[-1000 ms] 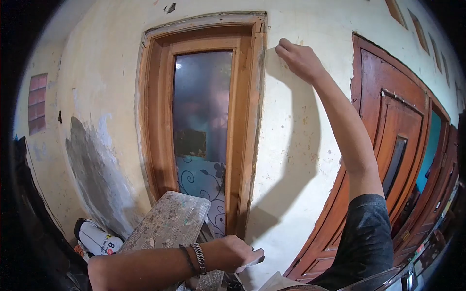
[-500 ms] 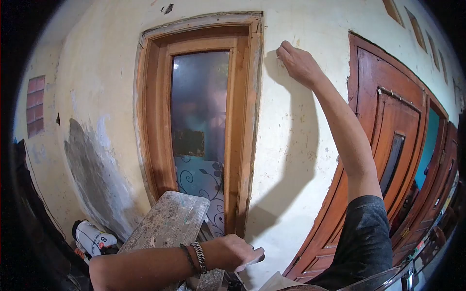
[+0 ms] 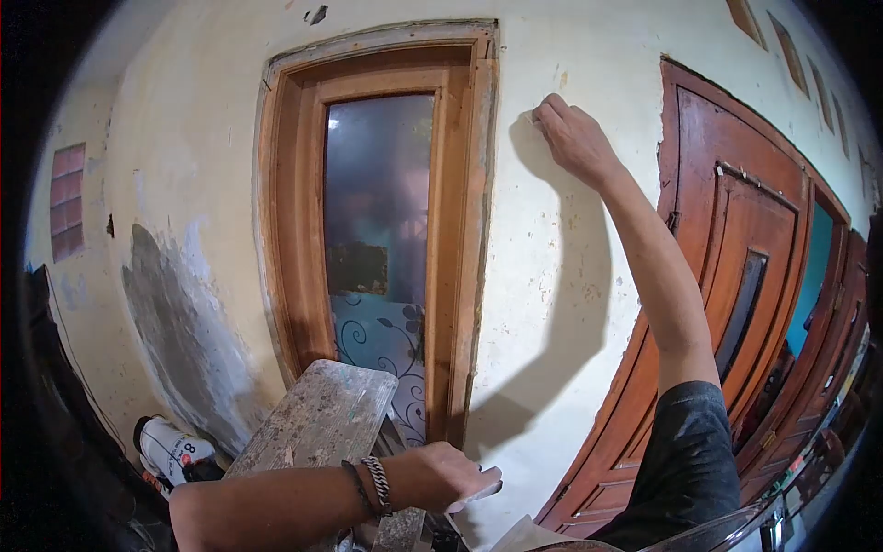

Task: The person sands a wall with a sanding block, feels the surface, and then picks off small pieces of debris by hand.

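Note:
My right hand (image 3: 572, 136) is raised against the cream wall (image 3: 538, 304), to the right of the wooden door frame. Its fingers are closed in a pinch at the wall surface, and a thin edge of something small barely shows at the fingertips. Low in the middle, my left hand (image 3: 449, 477) is closed around a small flat light-coloured tool (image 3: 480, 497), most of it hidden by the fingers. A dark tip shows by the thumb. Bracelets circle the left wrist. Small chips and stains mark the wall below my right hand.
A paint-spattered wooden plank (image 3: 317, 414) juts out below the left arm. Behind it stands a wooden door with a glass pane (image 3: 377, 202). A reddish-brown door (image 3: 736, 221) is at right. At lower left is a white container (image 3: 175, 449), near a grey wall patch (image 3: 175, 331).
My right hand has slid a little down and to the right along the wall, its shadow moving with it. My left hand has stayed almost still.

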{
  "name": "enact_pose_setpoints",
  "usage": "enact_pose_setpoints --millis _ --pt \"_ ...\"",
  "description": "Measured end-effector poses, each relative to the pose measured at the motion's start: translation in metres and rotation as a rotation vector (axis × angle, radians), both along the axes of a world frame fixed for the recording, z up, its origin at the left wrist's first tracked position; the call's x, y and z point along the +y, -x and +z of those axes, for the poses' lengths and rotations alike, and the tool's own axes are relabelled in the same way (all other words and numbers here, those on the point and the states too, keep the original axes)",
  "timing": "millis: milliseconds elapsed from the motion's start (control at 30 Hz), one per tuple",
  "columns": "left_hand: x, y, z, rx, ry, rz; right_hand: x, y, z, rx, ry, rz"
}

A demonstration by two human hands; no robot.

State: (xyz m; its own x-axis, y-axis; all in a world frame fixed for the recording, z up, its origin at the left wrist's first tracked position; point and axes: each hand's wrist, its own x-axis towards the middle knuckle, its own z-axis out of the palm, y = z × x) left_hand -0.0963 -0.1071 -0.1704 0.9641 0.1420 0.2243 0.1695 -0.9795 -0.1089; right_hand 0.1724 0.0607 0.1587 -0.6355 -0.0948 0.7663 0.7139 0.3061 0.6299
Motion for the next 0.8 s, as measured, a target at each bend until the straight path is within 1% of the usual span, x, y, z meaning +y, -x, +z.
enact_pose_setpoints --millis 233,300,400,533,633,700,800 --pt "0.0 -0.001 0.003 0.023 0.003 0.006 0.0 -0.003 -0.011 0.033 -0.01 0.017" --pt "0.002 -0.001 -0.001 -0.036 -0.011 -0.035 0.002 -0.005 -0.014 0.051 -0.013 -0.003" --pt "-0.001 -0.001 -0.002 -0.079 -0.053 -0.021 0.004 -0.007 -0.02 0.052 -0.02 -0.004" --pt "0.0 -0.002 -0.001 -0.051 -0.049 -0.018 0.002 -0.008 -0.026 0.056 -0.029 -0.005" --pt "-0.002 -0.002 0.002 -0.044 0.01 -0.029 0.003 -0.009 -0.03 0.064 -0.028 0.013" --pt "-0.003 -0.003 0.001 -0.105 0.042 -0.027 0.003 -0.009 -0.032 0.075 -0.021 0.016" --pt "0.0 -0.002 0.0 -0.041 -0.014 -0.029 0.003 -0.01 -0.035 0.076 -0.036 0.032"
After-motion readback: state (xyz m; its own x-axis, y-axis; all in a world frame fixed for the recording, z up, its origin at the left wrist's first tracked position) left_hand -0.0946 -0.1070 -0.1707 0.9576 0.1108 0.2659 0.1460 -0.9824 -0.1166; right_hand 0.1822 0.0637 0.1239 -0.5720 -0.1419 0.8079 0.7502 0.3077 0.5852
